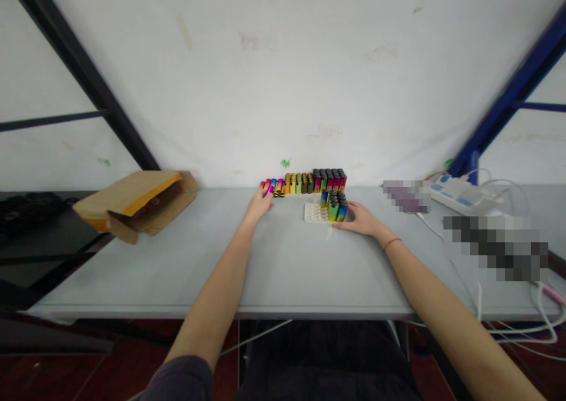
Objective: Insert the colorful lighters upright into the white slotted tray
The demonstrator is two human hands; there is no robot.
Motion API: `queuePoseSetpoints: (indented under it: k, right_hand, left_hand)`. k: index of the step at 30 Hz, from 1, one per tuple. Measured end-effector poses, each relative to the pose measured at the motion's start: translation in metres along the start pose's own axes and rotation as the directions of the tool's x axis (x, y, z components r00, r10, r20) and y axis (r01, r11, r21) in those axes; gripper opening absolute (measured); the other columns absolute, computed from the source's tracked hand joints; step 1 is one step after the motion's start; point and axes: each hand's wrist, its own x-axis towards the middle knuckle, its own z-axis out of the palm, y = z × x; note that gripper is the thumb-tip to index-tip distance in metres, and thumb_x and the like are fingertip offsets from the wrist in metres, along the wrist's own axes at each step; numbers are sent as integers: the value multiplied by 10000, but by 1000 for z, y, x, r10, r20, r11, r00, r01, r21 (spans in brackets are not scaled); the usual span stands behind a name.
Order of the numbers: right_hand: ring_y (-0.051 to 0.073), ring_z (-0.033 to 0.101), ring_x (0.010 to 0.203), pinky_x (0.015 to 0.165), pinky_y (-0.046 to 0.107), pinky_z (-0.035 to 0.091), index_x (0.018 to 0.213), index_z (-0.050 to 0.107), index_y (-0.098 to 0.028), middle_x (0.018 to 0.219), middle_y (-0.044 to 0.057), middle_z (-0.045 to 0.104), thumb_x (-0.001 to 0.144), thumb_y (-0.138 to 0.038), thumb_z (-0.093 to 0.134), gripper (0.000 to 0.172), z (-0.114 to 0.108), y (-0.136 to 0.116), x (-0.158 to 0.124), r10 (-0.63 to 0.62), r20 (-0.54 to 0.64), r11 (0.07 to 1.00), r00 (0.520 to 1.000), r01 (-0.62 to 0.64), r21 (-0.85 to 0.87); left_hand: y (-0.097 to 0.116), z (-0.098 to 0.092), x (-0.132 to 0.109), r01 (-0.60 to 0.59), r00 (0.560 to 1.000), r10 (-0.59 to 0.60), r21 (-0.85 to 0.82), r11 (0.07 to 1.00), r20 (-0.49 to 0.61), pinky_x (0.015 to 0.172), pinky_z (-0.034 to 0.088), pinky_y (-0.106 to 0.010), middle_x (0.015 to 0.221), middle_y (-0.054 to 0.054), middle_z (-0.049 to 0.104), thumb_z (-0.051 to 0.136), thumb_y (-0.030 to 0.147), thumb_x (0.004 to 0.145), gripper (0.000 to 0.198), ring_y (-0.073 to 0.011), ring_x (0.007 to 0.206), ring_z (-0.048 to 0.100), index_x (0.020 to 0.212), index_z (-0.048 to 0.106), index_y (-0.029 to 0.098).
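Note:
Along the back of the grey table (287, 271) stands a row of multicoloured disposable lighters (305, 183), with black-topped ones at its right end. My left hand (260, 206) is at the row's left end, its fingers around a tilted magenta lighter (269, 188). A gold lighter (278, 190) lies just beside those fingers. My right hand (359, 220) rests open against the right side of a white holed tray (313, 213). Several rainbow lighters (333, 206) stand upright in the tray's back right part, and its front holes show bare.
A brown cardboard envelope (139, 203) lies open at the table's left end. A white power strip (464, 194) with cables sits at the right, beside two pixelated patches (407, 196). A white wall rises behind the table.

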Motion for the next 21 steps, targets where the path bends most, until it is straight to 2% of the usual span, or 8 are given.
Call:
queuePoseSetpoints:
  k: [1, 4, 8, 11, 14, 16, 18, 21]
  right_hand:
    - [428, 622, 1353, 1175, 576, 474, 1392, 689, -179, 1457, 184, 675, 773, -702, 772, 814, 0, 0, 0, 1, 1, 1000, 1000, -1, -4]
    - [425, 618, 1361, 1186, 548, 472, 1396, 681, -140, 1476, 206, 655, 783, -705, 754, 836, 0, 0, 0, 3, 11, 1000, 1000, -3, -26]
    - [425, 610, 1370, 1195, 532, 466, 1390, 679, -109, 1477, 224, 649, 784, -702, 749, 851, 0, -1, 0, 0, 16, 999, 1000, 0, -39]
    - [427, 612, 1367, 1187, 551, 470, 1390, 682, -144, 1473, 201, 659, 789, -703, 747, 824, 0, -1, 0, -4, 10, 999, 1000, 4, -35]
    - [426, 611, 1368, 1189, 540, 468, 1397, 678, -130, 1478, 213, 653, 786, -712, 747, 847, 0, -1, 0, 6, 14, 999, 1000, -5, -40]
    - [426, 608, 1373, 1195, 538, 462, 1400, 676, -120, 1481, 223, 648, 784, -713, 748, 858, 1, -1, 0, 7, 13, 999, 1000, -7, -43]
    - [428, 609, 1370, 1189, 553, 465, 1397, 678, -132, 1480, 215, 652, 788, -705, 749, 839, 2, 0, 0, -2, 7, 999, 1000, 2, -40]
    - [436, 620, 1353, 1176, 569, 475, 1382, 687, -131, 1460, 217, 666, 792, -692, 752, 816, 3, 2, 1, -15, -4, 999, 1000, 15, -34]
  left_hand:
    - [2, 8, -4, 47, 999, -44, -116, 992, 30, 569, 505, -234, 878, -53, 715, 573, 321, 940, 208, -149, 637, 682, 1088, 642, 191]
    - [8, 30, -20, 88, 990, -60, -227, 970, 126, 472, 431, -211, 731, 11, 622, 492, 375, 979, 175, -93, 453, 531, 962, 562, 215]
    - [14, 45, -36, 178, 952, -53, -404, 897, 301, 391, 263, -192, 513, 89, 351, 437, 704, 958, 516, -70, 358, 297, 754, 469, 230]
    - [14, 48, -42, 222, 938, -61, -458, 861, 341, 380, 207, -196, 473, 100, 244, 366, 820, 920, 631, -65, 352, 225, 665, 386, 243]
    - [12, 51, -45, 205, 949, -56, -472, 858, 310, 379, 180, -199, 476, 107, 232, 385, 783, 938, 588, -64, 353, 203, 693, 361, 250]
    - [9, 54, -46, 134, 967, -10, -471, 872, 256, 383, 172, -192, 513, 115, 298, 508, 676, 950, 475, -57, 359, 224, 782, 391, 247]
    - [5, 57, -47, 42, 977, 60, -457, 888, 206, 392, 190, -176, 597, 120, 398, 648, 537, 930, 374, -44, 378, 281, 892, 407, 253]
    - [0, 62, -47, -44, 977, 130, -436, 899, 169, 412, 277, -158, 732, 101, 469, 742, 451, 905, 377, -42, 459, 416, 976, 423, 263]
